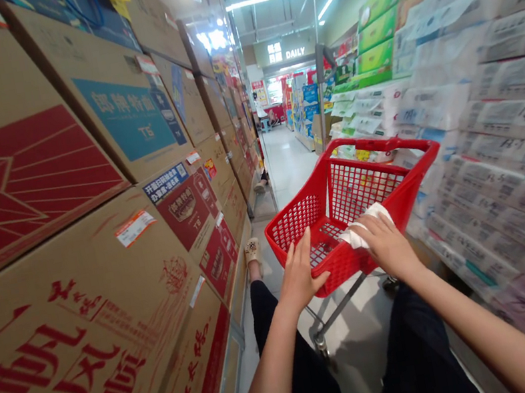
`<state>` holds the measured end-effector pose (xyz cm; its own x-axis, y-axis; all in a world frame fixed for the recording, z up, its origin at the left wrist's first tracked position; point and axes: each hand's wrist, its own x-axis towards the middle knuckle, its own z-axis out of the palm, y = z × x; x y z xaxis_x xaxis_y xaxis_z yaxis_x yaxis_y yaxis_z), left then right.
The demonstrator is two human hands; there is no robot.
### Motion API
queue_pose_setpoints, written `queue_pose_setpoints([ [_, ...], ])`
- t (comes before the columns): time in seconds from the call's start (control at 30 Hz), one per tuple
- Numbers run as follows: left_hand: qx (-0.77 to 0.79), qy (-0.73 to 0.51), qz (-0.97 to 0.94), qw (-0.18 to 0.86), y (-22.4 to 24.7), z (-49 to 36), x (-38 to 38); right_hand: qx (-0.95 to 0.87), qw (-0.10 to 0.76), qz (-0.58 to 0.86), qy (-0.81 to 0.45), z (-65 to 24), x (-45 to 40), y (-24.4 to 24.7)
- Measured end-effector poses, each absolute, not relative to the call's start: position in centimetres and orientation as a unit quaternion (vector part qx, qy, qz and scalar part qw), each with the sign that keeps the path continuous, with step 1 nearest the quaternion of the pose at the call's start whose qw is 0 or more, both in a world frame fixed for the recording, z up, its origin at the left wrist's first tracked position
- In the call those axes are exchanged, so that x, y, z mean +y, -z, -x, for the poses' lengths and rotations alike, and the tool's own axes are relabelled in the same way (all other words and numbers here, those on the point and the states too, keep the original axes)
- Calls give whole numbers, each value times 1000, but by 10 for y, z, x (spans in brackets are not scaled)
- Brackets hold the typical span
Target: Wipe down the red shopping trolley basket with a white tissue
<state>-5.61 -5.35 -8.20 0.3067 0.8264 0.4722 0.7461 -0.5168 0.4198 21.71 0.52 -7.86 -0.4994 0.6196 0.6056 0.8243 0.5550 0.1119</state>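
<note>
We see part of the white wipe (371, 221) hidden under our right hand (386, 246), and cannot tell whether it is cloth or paper. That hand also covers some of the basket's rim (340, 263). Both our forearms (270, 364) run off the bottom edge. The packs (500, 134) on the right are blurred and cut by the edge, their handwriting mostly unreadable to us. The left boxes (9, 173) are cut off too, and the small print on their labels (134, 227) escapes us. The distant person (259, 105) is too small to make out.
</note>
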Motion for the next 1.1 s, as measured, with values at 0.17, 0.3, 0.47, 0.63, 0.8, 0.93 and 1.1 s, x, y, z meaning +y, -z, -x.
queue_pose_setpoints([
  [0.17,484,-308,-817,63,78,85,-43,-847,262,421,193,-192,1,83],
  [0.3,512,-257,-820,27,75,100,-38,-849,272,415,179,-162,-8,80],
  [0.47,592,-236,-769,-48,77,77,-44,-858,245,413,182,-133,-26,75],
  [0.63,664,-247,-700,-85,85,66,-55,-864,229,411,180,-103,-52,76],
  [0.8,663,-272,-688,-115,87,75,-60,-879,236,376,173,-75,-66,84],
  [0.93,626,-302,-713,-97,85,84,-60,-891,219,353,180,-102,-55,80],
  [1.1,618,-291,-726,-82,87,84,-60,-837,247,449,191,-163,-36,66],
])
